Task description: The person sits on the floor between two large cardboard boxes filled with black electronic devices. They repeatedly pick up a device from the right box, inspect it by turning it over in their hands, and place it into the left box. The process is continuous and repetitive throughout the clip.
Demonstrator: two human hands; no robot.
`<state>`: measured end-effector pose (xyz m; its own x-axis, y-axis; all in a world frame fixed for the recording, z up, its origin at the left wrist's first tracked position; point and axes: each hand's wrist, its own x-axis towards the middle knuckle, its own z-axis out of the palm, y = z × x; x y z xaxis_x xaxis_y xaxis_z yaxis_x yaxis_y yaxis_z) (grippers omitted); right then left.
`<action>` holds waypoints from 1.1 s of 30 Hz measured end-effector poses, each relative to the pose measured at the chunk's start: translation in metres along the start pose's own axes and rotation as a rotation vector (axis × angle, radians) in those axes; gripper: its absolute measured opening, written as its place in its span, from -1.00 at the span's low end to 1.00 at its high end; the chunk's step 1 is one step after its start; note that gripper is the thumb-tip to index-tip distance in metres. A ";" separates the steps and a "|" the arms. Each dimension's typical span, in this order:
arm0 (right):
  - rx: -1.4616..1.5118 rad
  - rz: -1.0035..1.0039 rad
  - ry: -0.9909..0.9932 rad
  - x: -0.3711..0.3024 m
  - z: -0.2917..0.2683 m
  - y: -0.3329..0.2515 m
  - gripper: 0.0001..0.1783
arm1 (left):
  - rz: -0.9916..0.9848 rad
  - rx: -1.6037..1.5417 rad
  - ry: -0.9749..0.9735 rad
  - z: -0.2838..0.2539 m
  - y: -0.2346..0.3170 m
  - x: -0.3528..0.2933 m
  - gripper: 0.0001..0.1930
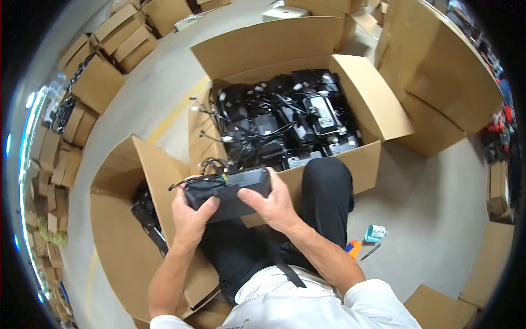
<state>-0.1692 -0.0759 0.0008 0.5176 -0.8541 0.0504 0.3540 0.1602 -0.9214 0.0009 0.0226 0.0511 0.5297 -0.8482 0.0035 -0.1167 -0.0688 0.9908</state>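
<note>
Between my two hands is a black plastic housing with a bundle of cables [233, 198], held above my lap. My left hand [192, 215] grips its left end, thumb on the near face. My right hand [272, 203] is closed round the right end, its thumb pressed on the same face. The fingers behind the housing are hidden. Just beyond it stands an open cardboard box [268, 46] with several similar black units [268, 126], their cables and white connectors lying loose on top. Some cables hang over that box's left wall.
At my left a second open box [118, 230] holds a few black parts [145, 208]. A tall carton [438, 71] stands at the far right. On the floor by my right knee lie a teal roll [375, 233], an orange-and-blue tool [354, 249] and a pen-like object [371, 252].
</note>
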 end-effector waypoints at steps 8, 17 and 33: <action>-0.522 -0.717 0.231 -0.003 -0.008 -0.001 -0.21 | -0.205 -0.031 -0.003 0.003 -0.012 0.008 -0.34; -1.023 -1.117 -0.136 -0.019 -0.002 0.016 -0.63 | -0.461 -0.482 -0.191 -0.001 -0.010 0.001 -0.54; -1.080 -1.217 -0.364 -0.032 -0.024 0.012 -0.54 | -0.381 -0.455 -0.480 0.008 -0.018 -0.005 -0.41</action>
<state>-0.2008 -0.0585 -0.0211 0.5588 -0.0385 0.8284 0.0744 -0.9926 -0.0963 -0.0064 0.0243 0.0327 0.0281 -0.9517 -0.3058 0.4138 -0.2674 0.8702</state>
